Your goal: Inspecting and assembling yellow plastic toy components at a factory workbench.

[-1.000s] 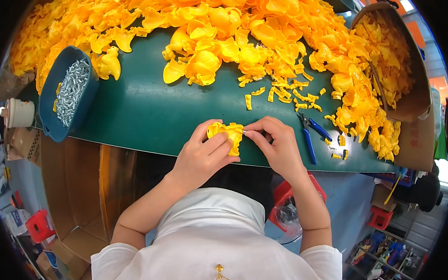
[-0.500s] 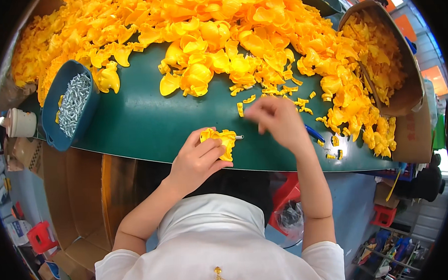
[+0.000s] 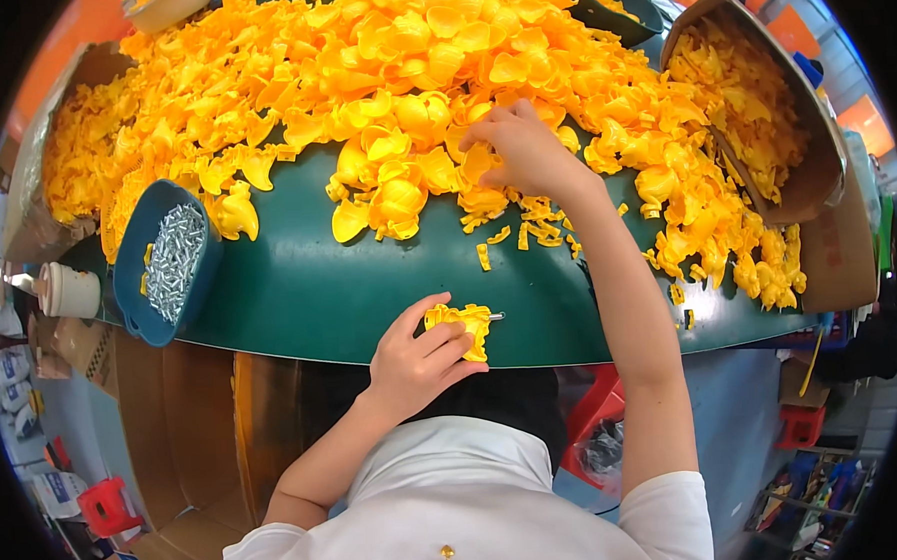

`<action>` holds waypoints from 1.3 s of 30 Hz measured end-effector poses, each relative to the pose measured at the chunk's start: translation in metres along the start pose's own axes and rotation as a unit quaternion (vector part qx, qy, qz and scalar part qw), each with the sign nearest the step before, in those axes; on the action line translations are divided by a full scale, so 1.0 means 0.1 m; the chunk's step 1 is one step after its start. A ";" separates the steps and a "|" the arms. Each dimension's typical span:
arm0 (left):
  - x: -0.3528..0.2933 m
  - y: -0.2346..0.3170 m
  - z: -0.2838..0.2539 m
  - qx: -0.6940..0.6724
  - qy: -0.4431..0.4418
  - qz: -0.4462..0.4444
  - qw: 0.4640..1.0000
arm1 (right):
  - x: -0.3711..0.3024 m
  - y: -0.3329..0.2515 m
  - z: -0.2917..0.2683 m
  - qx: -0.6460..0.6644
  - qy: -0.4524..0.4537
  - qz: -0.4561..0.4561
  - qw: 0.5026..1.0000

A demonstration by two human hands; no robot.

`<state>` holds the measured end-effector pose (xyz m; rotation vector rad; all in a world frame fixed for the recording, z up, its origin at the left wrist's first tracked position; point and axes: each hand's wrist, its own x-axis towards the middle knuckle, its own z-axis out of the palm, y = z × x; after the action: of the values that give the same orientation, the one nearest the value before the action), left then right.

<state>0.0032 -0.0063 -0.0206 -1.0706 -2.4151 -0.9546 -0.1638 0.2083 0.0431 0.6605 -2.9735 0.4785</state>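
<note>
**Light plastic petals, one in hand and one being picked from the heap**

Low in the middle of the frame, the left hand [image 3: 417, 361] is closed around a small yellow flower piece [image 3: 460, 324], fingers wrapped over its lower side and thumb on top, at the near edge of the green table [image 3: 299, 287]. A thin metal pin [image 3: 495, 317] pokes out of its right side.

In the upper middle of the frame, the right hand [image 3: 523, 152] reaches into the big heap of yellow petal shells [image 3: 389, 72], fingers curled down onto the pieces; whether they have pinched one yet cannot be told.

The pieces look like thin moulded plastic: very light, somewhat springy, smooth and probably a little slippery, with cupped shapes that nest and catch on each other. A pinch on a petal's rim likely lifts one free; squeezing hard could crease it.

At the left of the frame sits a blue tray of screws [image 3: 167, 260], with a paper cup [image 3: 69, 292] beside it. A cardboard box [image 3: 761, 106] of more yellow pieces stands at the upper right.
</note>
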 end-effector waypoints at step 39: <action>-0.11 0.03 0.03 -0.007 0.003 0.000 1.000 | -1.31 -0.78 0.58 0.283 0.212 -0.045 0.934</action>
<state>0.0125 -0.0086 -0.0280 -1.0704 -2.4084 -0.9741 -0.0119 0.1757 -0.0053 0.6195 -2.3794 1.3068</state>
